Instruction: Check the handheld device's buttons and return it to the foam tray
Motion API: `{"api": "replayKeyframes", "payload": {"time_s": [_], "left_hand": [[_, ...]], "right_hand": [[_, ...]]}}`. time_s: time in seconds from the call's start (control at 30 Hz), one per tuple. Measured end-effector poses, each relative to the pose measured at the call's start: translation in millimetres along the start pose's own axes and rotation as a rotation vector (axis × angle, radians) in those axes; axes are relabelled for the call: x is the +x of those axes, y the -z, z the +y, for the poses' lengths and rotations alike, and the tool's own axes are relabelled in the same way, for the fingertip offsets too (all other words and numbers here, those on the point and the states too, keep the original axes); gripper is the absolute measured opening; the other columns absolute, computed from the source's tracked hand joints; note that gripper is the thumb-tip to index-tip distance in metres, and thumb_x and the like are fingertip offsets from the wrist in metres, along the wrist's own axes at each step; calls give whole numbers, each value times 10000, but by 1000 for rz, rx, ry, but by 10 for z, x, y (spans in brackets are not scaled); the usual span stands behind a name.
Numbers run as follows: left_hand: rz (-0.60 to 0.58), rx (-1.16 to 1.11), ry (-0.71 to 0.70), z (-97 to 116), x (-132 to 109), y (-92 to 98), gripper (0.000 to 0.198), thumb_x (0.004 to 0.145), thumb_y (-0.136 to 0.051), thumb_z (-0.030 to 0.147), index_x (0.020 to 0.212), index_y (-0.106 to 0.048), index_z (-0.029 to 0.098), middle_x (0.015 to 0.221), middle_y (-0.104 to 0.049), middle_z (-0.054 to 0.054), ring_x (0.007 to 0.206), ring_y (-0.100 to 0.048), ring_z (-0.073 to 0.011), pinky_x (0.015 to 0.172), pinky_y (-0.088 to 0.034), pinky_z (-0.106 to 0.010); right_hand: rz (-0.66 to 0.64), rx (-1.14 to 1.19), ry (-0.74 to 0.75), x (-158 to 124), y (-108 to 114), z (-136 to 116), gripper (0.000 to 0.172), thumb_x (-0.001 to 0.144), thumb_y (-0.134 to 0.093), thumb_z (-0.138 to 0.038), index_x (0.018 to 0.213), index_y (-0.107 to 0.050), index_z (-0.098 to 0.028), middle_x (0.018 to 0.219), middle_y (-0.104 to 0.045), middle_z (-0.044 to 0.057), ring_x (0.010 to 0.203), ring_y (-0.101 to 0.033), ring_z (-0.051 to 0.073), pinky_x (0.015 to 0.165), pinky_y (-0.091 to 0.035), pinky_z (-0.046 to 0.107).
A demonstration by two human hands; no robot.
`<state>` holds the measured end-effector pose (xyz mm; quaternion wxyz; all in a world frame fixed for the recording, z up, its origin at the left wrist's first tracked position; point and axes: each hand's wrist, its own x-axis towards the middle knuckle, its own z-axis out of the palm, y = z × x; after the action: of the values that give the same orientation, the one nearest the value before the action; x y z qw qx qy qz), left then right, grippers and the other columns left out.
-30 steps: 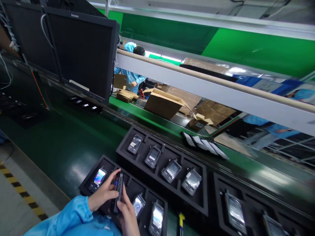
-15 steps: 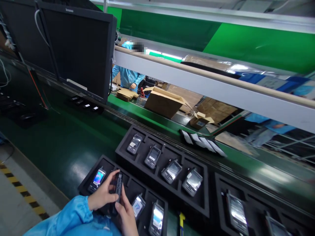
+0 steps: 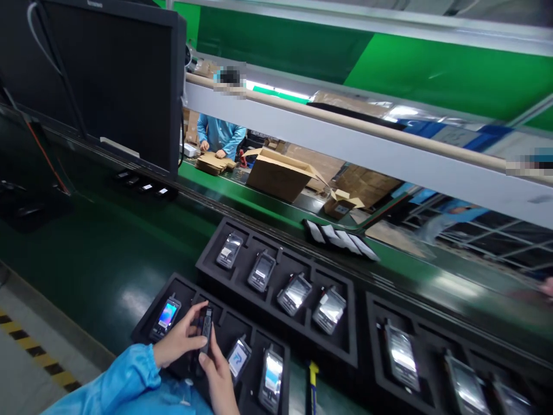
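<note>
Bright light from above makes shiny white spots on the green belt, and the right side looks blurry, stretched and bent.

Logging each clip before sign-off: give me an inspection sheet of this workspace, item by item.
Surface: dark green conveyor belt, glossy.
Job's things: black handheld device held edge-on over the near foam tray; three lit devices lie in its slots; the far tray holds four.
Clutter: yellow-handled tool; white cards.
Grippers: left hand and right hand both grip the device.
Cables: white cable on the monitor.
Surroundings: cardboard box; a co-worker in blue beyond.
</note>
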<state>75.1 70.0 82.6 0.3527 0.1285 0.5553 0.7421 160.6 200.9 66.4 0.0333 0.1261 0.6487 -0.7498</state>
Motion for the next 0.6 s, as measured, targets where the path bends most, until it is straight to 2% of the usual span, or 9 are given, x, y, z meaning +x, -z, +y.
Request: {"api": "replayKeyframes", "payload": {"time_s": [0.07, 0.17, 0.27, 0.33, 0.4, 0.47, 0.53, 0.6], "left_hand": [[91, 194, 67, -210, 97, 19, 714, 705, -593, 211, 1349, -289, 267, 1218, -458, -76, 999, -541, -197, 927, -410, -353], [221, 698, 182, -567, 235, 21, 731, 663, -565, 135, 1347, -321, 222, 1260, -417, -99, 1073, -518, -219, 953, -385, -319], [246, 1104, 309, -828, 317, -17, 742, 696, -556, 149, 1376, -271, 228, 1340, -312, -131, 1081, -522, -245, 905, -412, -326], [265, 1250, 299, -911, 346, -48, 715, 723, -532, 141, 1382, -265, 210, 1340, -313, -159, 1149, -463, -288, 907, -407, -364], [304, 1328, 208, -935, 371, -72, 693, 712, -515, 110, 1368, -302, 179, 1324, -338, -179, 1233, -348, -340, 951, -360, -444], [323, 1300, 68, -924, 395, -93, 656, 703, -507, 117, 1339, -354, 168, 1324, -345, -163, 1275, -269, -343, 1004, -296, -489], [275, 1121, -47, -906, 417, -130, 590, 724, -482, 155, 1307, -395, 187, 1315, -362, -121, 1273, -291, -287, 1047, -273, -446], [181, 883, -83, -893, 434, -193, 541, 743, -451, 178, 1282, -420, 211, 1277, -402, -96, 1226, -374, -231, 1045, -305, -384]], "right_hand": [[46, -171, -39, -33, 134, 162, 673, 768, -543, -545, 1332, -410, -204, 1319, -480, 55, 1202, -446, 233, 1034, -328, 367], [322, -549, -50, -145, 447, 439, 656, 788, -483, -559, 1312, -447, -167, 1228, -549, 110, 1096, -513, 270, 963, -386, 397], [604, -860, -50, -250, 697, 664, 654, 778, -451, -569, 1197, -547, -77, 1064, -601, 201, 1033, -498, 352, 918, -360, 499], [698, -891, -42, -257, 742, 761, 627, 748, -502, -545, 1145, -575, -65, 992, -611, 218, 999, -498, 371, 909, -331, 531], [731, -800, 11, -207, 704, 820, 580, 711, -577, -488, 1135, -579, -92, 994, -612, 204, 1007, -500, 365, 933, -307, 520], [714, -661, 79, -121, 633, 853, 560, 699, -603, -419, 1171, -544, -125, 1047, -600, 173, 1030, -506, 336, 950, -320, 475], [683, -498, 95, -27, 574, 860, 598, 696, -592, -368, 1239, -468, -148, 1085, -585, 140, 1013, -535, 294, 907, -385, 418], [680, -330, 35, 55, 541, 840, 675, 640, -617, -341, 1259, -435, -144, 1029, -605, 116, 939, -580, 272, 836, -438, 376]]}}
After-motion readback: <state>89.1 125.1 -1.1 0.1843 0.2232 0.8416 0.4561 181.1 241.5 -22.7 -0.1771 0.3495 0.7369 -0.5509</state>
